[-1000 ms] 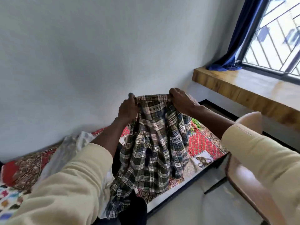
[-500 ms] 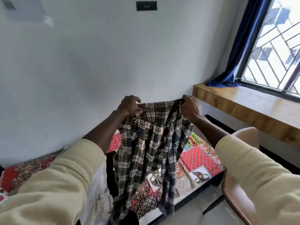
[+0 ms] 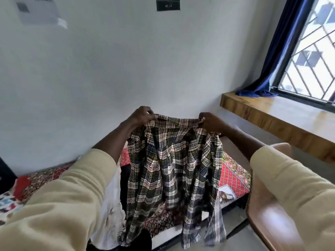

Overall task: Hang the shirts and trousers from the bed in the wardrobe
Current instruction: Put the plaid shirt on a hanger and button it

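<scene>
Hanging from both hands (image 3: 143, 115), plaid shirt (image 3: 174, 165).

- Low bed (image 3: 233, 180) along the pale wall, covered by a red and brown patterned quilted bedspread (image 3: 235, 178) with a small picture panel near the front right corner.
- White crumpled garment (image 3: 113, 200) lies on the bedspread, left of centre, partly hidden behind a sleeve.
- Black cloth (image 3: 124, 180) lies just beside the white garment, on its right; edges hidden.
- Far left end of the bed: a light fabric with multicoloured prints (image 3: 7, 203), touching the red and brown cover.
- Dark bed base runs along the front edge, above a grey floor (image 3: 241, 240).
- Glossy wooden sill ledge (image 3: 282, 115) at right; bunched end of a dark blue curtain (image 3: 255, 91) rests on it.
</scene>
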`<state>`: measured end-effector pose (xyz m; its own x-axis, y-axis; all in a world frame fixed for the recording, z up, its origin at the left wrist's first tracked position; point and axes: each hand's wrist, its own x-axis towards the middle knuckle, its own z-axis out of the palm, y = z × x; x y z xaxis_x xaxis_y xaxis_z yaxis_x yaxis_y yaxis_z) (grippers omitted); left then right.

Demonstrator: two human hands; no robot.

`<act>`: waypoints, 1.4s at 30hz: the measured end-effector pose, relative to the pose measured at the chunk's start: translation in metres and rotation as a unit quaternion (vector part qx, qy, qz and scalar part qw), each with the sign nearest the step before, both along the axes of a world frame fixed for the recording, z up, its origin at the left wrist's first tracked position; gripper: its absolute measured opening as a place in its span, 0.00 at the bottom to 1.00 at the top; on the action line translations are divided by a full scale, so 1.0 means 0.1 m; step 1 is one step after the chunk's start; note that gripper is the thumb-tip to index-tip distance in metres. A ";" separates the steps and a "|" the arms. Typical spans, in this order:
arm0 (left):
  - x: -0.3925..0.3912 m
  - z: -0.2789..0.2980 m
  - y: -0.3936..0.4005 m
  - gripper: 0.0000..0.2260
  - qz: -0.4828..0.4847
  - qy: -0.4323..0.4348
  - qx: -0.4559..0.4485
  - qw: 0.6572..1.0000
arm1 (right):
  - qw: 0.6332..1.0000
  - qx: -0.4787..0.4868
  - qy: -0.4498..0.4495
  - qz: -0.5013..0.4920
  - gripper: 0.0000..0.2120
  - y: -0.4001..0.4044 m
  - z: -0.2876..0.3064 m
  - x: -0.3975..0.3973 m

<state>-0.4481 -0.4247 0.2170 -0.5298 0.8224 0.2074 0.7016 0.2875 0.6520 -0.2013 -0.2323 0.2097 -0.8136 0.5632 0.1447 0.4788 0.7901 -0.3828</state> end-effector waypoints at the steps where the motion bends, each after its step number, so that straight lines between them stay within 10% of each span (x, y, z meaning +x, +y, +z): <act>1: -0.01 0.02 -0.01 0.10 -0.012 -0.026 -0.012 1.000 | 1.000 -0.022 0.006 -0.015 0.09 0.03 0.02 0.02; 8: 0.06 -0.02 0.00 0.06 -0.034 -0.133 -0.099 0.986 | 0.951 -0.272 0.131 -0.067 0.07 0.07 -0.04 0.20; 16: 0.41 -0.12 0.04 0.06 -0.180 -0.258 -0.296 0.902 | 0.984 0.015 0.119 -0.131 0.13 0.02 -0.07 -0.04; 19: 0.63 -0.33 0.17 0.04 -0.142 -0.217 -0.205 0.944 | 0.972 0.014 0.106 -0.211 0.12 -0.13 -0.13 -0.04; 22: 0.78 -0.47 0.32 0.03 -0.069 -0.208 -0.056 0.974 | 0.958 -0.167 0.070 -0.223 0.08 -0.31 -0.32 -0.07; 26: 0.97 -0.53 0.42 0.04 -0.107 -0.302 -0.056 0.946 | 0.780 -0.616 0.094 -0.064 0.27 -0.72 -0.47 -0.17; 31: 1.00 -0.51 0.40 0.14 -0.171 -0.500 -0.057 0.847 | 0.711 -0.672 0.205 -0.018 0.10 -0.74 -0.67 -0.12; 34: 0.78 -0.56 0.44 0.11 -0.097 -0.346 0.015 0.933 | 0.787 -0.597 0.144 -0.065 0.08 -0.61 -0.74 -0.02; 37: 0.56 -0.75 0.44 0.26 -0.187 -0.184 -0.098 0.960 | 0.851 -0.510 0.115 -0.059 0.05 -0.53 -0.53 0.05; 42: 0.65 -1.05 0.59 0.35 -0.247 -0.118 -0.096 0.957 | 0.788 -0.585 0.170 0.083 0.04 -0.42 0.07 0.12</act>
<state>-0.3830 -0.3656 0.1119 -0.0796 0.9956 -0.0501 0.6225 0.0889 0.7775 -0.1895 -0.2740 0.2171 -0.9165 0.3628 -0.1687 0.1176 -0.1588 -0.9803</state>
